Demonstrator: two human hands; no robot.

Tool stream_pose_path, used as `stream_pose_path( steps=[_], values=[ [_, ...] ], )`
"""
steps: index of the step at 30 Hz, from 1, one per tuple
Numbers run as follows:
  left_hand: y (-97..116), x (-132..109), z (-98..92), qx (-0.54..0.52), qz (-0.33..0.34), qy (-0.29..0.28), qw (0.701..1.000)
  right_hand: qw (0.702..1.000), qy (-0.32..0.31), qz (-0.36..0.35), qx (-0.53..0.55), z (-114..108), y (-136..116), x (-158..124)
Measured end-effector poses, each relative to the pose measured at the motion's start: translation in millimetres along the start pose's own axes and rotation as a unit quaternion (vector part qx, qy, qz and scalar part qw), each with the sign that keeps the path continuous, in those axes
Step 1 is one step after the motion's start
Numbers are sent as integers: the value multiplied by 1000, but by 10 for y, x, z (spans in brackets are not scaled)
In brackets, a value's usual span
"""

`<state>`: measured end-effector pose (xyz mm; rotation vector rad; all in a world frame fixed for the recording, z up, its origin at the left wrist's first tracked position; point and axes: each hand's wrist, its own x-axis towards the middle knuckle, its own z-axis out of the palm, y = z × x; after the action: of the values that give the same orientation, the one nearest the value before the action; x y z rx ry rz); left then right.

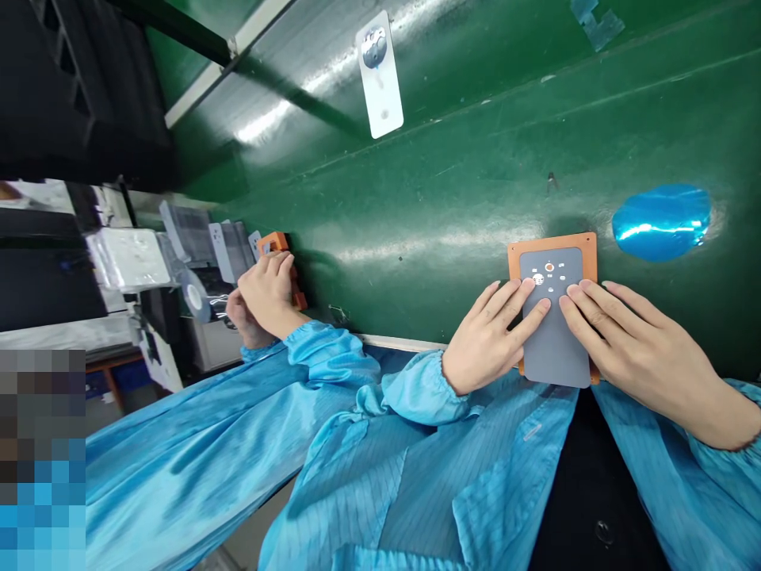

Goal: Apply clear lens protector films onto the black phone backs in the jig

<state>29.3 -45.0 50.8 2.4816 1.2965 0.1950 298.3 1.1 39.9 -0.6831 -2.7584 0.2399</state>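
A grey phone back panel [556,333] with several small cutouts near its top lies on an orange fixture block [588,258] at the green table's near edge. My left hand [491,337] comes in from the left, its fingers stretched out and resting on the panel's left side and by the cutouts. From the right, my right hand [645,345] lays its extended fingers along the opposite side of the panel. Neither hand wraps round it. The lower part of the fixture is mostly hidden under panel and hands.
A shiny blue film piece [661,224] lies right of the fixture. Further back is a white panel [380,79] with a silvery round patch. At left, a co-worker's hands [267,293] work at another orange fixture [297,289], beside stacked panels [221,250] and a tape roll [195,295].
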Motion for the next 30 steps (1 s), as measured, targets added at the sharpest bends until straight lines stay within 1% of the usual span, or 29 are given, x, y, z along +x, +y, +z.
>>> stream_pose_path(
  steps=[2, 3, 4, 5, 7, 8, 9, 11, 14, 16, 20, 22, 24, 28, 30],
  values=[
    [-201, 21, -140, -92, 34, -28, 995, 1000, -2, -3, -5, -5, -15, -14],
    [-306, 58, -207, -136, 39, -31, 989, 1000, -3, -3, -5, -5, -19, -18],
    [-402, 119, -260, -169, 27, -19, 985, 1000, -4, -3, -6, -2, -19, -22],
    [-482, 203, -294, -188, -3, 4, 982, 1000, -5, -3, -6, 2, -17, -25],
    [-590, 433, -293, -196, -77, 45, 977, 1000, -5, -7, -8, 16, -6, -31],
    [-622, 567, -263, -197, -103, 45, 974, 1000, -6, -8, -10, 25, 0, -36],
    [-645, 705, -222, -200, -118, 29, 972, 1000, -6, -7, -11, 32, 6, -40],
    [-676, 954, -135, -208, -125, -24, 970, 1000, -8, -2, -12, 44, 14, -50],
    [-709, 1180, -67, -224, -129, -76, 963, 1000, -5, 3, -18, 46, 10, -55],
    [-720, 1230, -68, -237, -132, -90, 958, 1000, -1, 1, -22, 42, 0, -50],
    [-722, 1239, -76, -249, -147, -92, 953, 1000, 2, 3, -21, 41, -19, -34],
    [-726, 1240, -50, -257, -158, -98, 948, 1000, 2, 4, -19, 47, -29, -34],
    [-742, 1233, -8, -269, -161, -91, 945, 1000, 0, 5, -18, 53, -42, -39],
    [-829, 1151, 44, -313, -130, -54, 939, 1000, -5, 16, -23, 74, -85, -46],
    [-896, 1085, 32, -341, -113, -53, 932, 1000, -3, 23, -20, 103, -101, -56]
  ],
)
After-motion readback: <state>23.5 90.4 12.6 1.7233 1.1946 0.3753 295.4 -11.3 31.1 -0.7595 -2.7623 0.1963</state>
